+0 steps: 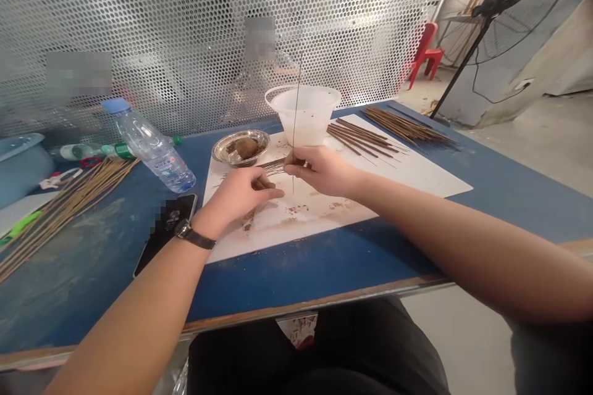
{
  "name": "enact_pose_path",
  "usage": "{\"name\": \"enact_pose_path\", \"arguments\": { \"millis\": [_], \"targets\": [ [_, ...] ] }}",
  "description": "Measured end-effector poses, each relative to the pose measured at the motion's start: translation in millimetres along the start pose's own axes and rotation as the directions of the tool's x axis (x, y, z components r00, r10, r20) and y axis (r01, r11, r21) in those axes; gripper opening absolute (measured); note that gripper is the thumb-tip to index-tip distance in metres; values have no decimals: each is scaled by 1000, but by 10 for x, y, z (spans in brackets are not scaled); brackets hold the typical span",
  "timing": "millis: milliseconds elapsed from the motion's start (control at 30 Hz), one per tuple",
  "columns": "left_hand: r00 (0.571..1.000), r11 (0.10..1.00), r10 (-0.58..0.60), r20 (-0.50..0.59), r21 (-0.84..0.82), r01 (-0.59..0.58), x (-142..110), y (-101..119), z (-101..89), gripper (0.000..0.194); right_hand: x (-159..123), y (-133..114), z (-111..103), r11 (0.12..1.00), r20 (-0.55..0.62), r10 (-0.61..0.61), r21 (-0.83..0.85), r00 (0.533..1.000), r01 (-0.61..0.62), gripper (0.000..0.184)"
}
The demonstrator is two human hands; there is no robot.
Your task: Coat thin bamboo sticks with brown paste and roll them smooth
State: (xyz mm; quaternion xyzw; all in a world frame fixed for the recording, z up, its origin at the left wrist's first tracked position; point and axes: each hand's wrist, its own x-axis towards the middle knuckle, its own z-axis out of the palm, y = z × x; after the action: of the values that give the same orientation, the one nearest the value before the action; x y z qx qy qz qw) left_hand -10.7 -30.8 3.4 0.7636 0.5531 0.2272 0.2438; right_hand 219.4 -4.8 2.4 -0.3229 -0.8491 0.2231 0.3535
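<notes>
My right hand (319, 168) pinches a thin, dark stick (296, 111) that stands nearly upright, its lower tip just above the white sheet (417, 179). Brown material coats the fingertips around it. Close by on the left, my left hand (243, 191) has curled fingers and its thumb stretched toward the stick; something brown seems to be in the fingers, but I cannot make it out. Behind the hands, a metal bowl (217, 153) holds a brown lump (247, 148). Several thick brown-coated sticks (356, 137) lie on the sheet to the right, and brown crumbs are scattered below the hands.
A white bucket (303, 117) stands behind my hands. Bare sticks (403, 126) lie at the back right, with more sticks (78, 203) at left. A plastic bottle (152, 151) leans near a phone (169, 231). A perforated metal screen (185, 24) borders the blue table (296, 278).
</notes>
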Motion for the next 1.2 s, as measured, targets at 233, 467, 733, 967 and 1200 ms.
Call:
{"name": "enact_pose_path", "arguments": {
  "millis": [233, 467, 733, 967, 1200],
  "targets": [
    [994, 985, 112, -5, 136, -110, 9, 11, -2, 22, -4, 42, 21, 998, -1, 58, 13, 998, -58, 19],
    [932, 887, 225, 283, 336, -317, -126, 43, -23, 43, 12, 93, 27, 994, -57, 97, -46, 994, -99, 21],
    [846, 809, 135, 516, 435, -395, -494, 307, 84, 66, 8, 64, 56, 994, -59, 84, -59, 995, -87, 19],
    [881, 887, 86, 465, 367, -281, -316, 299, 184, 95, 17, 82, 36, 994, -103, 56, -87, 993, -65, 20],
    [954, 902, 14, 299, 408, -141, -216, 148, 105, 93, 32, 90, -13, 981, -157, 114, -137, 981, -136, 24]
  ]
}}
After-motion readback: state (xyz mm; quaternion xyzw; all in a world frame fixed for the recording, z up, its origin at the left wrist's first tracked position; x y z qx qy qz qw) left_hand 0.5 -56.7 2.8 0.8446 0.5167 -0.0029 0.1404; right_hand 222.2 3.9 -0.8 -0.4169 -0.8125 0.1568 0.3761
